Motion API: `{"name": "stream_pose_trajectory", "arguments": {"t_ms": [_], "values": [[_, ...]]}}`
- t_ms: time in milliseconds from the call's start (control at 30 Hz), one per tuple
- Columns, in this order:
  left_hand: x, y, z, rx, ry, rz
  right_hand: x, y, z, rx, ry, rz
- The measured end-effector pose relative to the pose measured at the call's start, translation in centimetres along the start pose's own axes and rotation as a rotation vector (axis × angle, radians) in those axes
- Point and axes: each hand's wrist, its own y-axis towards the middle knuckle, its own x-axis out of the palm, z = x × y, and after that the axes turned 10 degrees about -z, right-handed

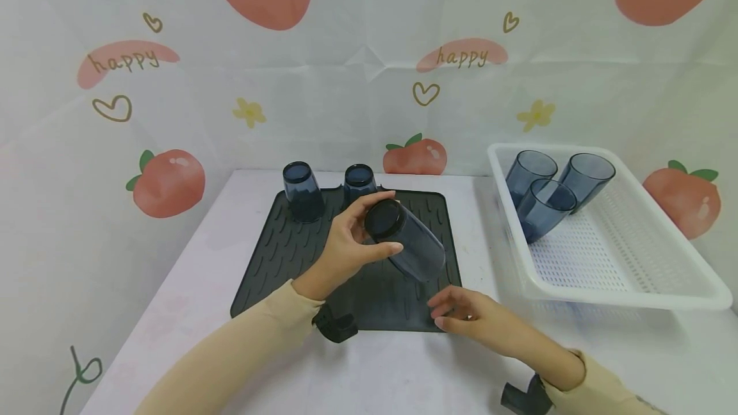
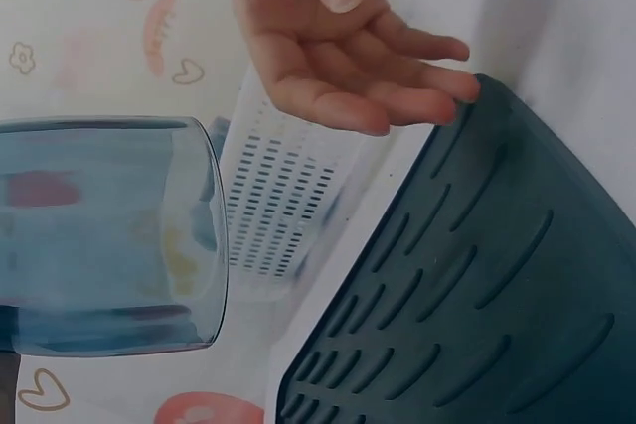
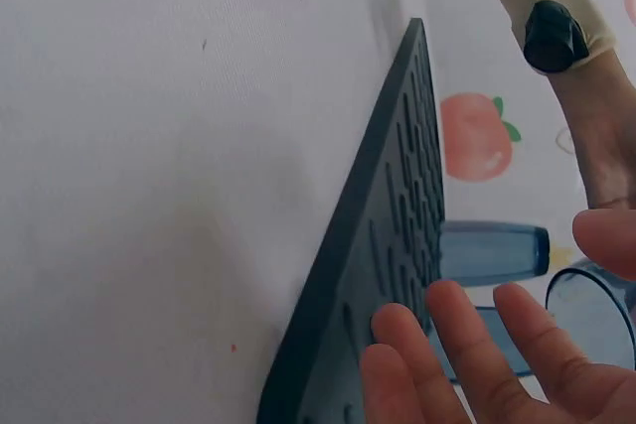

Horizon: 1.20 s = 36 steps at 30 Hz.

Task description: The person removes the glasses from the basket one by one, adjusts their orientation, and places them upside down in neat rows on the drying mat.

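A right hand [image 1: 481, 320], relaxed and empty, hovers by a mat's [image 1: 380, 303] near corner; the left hand [image 1: 346, 245] grips a tilted glass [image 1: 423, 250] above the mat. A basket [image 1: 634, 300], right, holds three glasses [image 1: 540, 210]; two upturned glasses [image 1: 302, 191] stand farther back.

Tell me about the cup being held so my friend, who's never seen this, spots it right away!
On the white table lies a dark mat. Over it, the person's left hand grips a see-through blue cup by its base, mouth slanting down. It's the only cup held up: two cups stand upside down on the mat, and three cups sit in the white basket.
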Motion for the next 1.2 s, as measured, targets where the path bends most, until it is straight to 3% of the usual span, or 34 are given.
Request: {"name": "stream_pose_trajectory", "arguments": {"t_ms": [233,533,767,1200], "values": [[0.0,0.2,0.1,-0.037,0.003,0.002,0.6,0.2,0.0,-0.018,0.094,-0.044],[0.0,0.7,0.2,-0.062,0.064,0.013,0.9,0.1,-0.2,-0.019,0.099,-0.067],[-0.2,1.8,0.4,-0.084,0.126,0.025,1.1,0.0,-0.2,-0.038,0.095,-0.069],[0.1,4.8,-0.2,-0.019,0.132,0.038,1.2,0.0,-0.1,-0.042,0.132,-0.083]]}}
